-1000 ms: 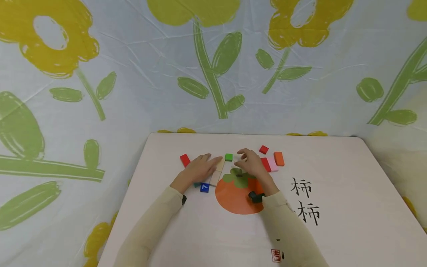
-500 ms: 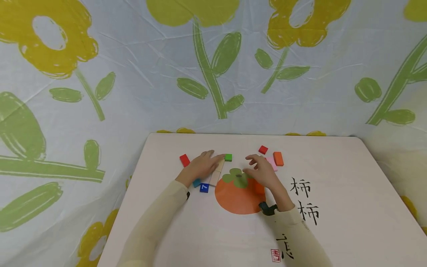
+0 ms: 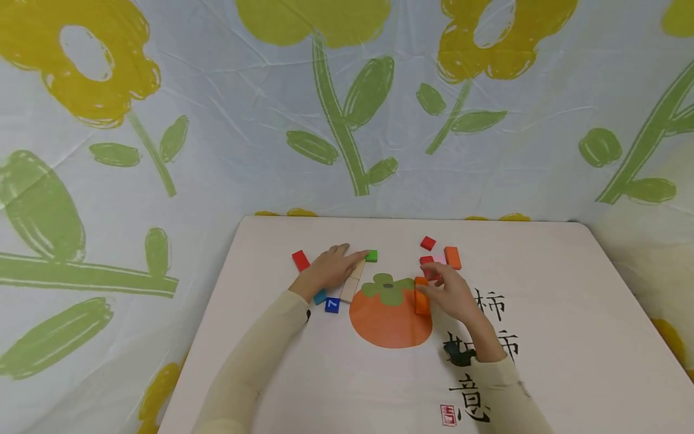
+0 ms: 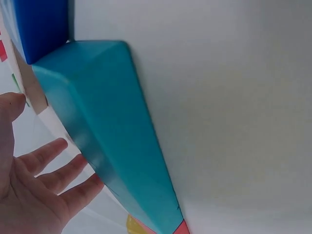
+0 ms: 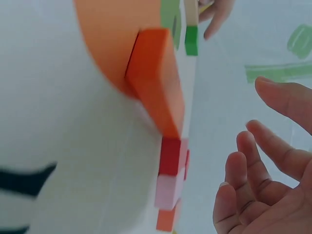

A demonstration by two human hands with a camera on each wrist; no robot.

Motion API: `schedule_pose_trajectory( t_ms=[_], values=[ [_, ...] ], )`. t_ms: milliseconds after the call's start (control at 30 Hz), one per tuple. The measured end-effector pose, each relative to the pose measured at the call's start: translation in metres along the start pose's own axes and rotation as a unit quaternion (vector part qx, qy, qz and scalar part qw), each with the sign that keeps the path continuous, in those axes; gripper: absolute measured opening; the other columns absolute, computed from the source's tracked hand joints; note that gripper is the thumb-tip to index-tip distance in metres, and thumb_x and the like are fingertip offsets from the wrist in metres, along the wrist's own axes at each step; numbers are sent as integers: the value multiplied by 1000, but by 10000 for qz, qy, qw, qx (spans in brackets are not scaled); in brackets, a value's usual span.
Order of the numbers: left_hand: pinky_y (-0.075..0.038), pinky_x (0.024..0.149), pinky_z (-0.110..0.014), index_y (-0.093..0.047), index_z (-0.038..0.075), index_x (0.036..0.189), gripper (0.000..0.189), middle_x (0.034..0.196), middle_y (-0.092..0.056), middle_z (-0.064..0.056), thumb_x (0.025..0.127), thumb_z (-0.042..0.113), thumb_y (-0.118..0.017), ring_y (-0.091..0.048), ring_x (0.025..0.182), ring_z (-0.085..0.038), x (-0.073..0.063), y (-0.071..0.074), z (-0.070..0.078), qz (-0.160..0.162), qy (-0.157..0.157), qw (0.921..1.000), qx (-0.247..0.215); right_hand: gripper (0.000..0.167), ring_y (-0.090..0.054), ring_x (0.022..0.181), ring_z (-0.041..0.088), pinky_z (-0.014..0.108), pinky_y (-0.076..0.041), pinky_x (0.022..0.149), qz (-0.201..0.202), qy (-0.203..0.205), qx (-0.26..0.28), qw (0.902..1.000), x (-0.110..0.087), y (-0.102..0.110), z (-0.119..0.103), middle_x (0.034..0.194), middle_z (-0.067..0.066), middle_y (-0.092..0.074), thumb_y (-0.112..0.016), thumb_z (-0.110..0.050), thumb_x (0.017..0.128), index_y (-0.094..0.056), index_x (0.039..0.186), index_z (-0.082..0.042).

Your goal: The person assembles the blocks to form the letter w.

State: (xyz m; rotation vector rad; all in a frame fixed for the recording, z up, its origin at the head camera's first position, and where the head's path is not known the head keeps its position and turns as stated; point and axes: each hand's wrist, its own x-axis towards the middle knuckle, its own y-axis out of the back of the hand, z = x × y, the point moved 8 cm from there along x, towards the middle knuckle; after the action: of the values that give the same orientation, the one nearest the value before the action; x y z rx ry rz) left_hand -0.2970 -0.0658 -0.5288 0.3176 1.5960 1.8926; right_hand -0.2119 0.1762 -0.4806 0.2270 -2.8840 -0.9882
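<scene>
My left hand (image 3: 329,268) reaches over a row of pale wooden blocks (image 3: 352,283), its index fingertip right at a small green block (image 3: 372,256). Under its wrist a teal block (image 4: 105,112) touches a dark blue block (image 4: 44,27) marked 7; a red block (image 3: 300,260) lies to the left. In the left wrist view, the fingers are spread and hold nothing. My right hand (image 3: 451,293) hovers beside a long orange block (image 3: 422,298) on the printed persimmon. In the right wrist view its relaxed fingers (image 5: 278,151) stand apart from the blocks, the palm holding nothing.
Beyond the right hand lie a red block (image 5: 170,156), a pink block (image 5: 168,190) and another orange block (image 3: 452,258). A small red block (image 3: 428,243) sits farther back. The white tabletop (image 3: 325,386) ends at a flower-printed curtain (image 3: 217,181).
My right hand has moved right and toward me, away from the green block, uncovering the orange block on the persimmon. My left hand has shifted slightly right, its index fingertip now at the green block.
</scene>
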Motion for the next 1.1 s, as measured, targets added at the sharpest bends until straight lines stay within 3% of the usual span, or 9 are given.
schedule_pose_trajectory(
  t_ms=[300,567,733,900,1100],
  values=[
    [-35,110,-54,-23,42,159,49,156,-33,-18,111,35,-31,-37,139,-41,0,-7,1,6,171,9994,306,44,-54,93,33,38,-50,69,45,-154,-151,9998,1,16,27,110,20,-60,-74,-12,92,-59,131,1],
    [-37,108,-54,-23,43,158,49,156,-34,-17,110,35,-32,-38,138,-41,-2,-9,4,17,268,9977,626,47,-55,96,34,38,-52,75,21,13,-436,9990,11,30,47,112,20,-60,-73,-11,92,-57,135,-1],
    [-37,109,-53,-22,43,159,50,157,-33,-17,110,35,-31,-37,138,-40,-1,-11,6,-21,284,9975,645,49,-54,99,35,40,-50,80,-260,167,-527,9981,23,35,60,113,20,-59,-73,-6,91,-56,137,0],
    [-34,111,-54,-21,44,159,50,157,-33,-16,110,35,-31,-35,140,-40,-1,-14,8,-73,343,9981,498,53,-49,92,32,36,-46,71,-664,215,-573,9959,34,36,72,100,18,-54,-74,-3,89,-55,138,1],
    [-32,112,-54,-21,44,159,50,158,-32,-16,110,37,-32,-33,140,-40,-2,-14,10,-82,380,9984,399,57,-49,92,32,36,-48,71,-1034,-25,-618,9927,42,37,85,103,19,-55,-72,-2,89,-51,142,0]
  ],
)
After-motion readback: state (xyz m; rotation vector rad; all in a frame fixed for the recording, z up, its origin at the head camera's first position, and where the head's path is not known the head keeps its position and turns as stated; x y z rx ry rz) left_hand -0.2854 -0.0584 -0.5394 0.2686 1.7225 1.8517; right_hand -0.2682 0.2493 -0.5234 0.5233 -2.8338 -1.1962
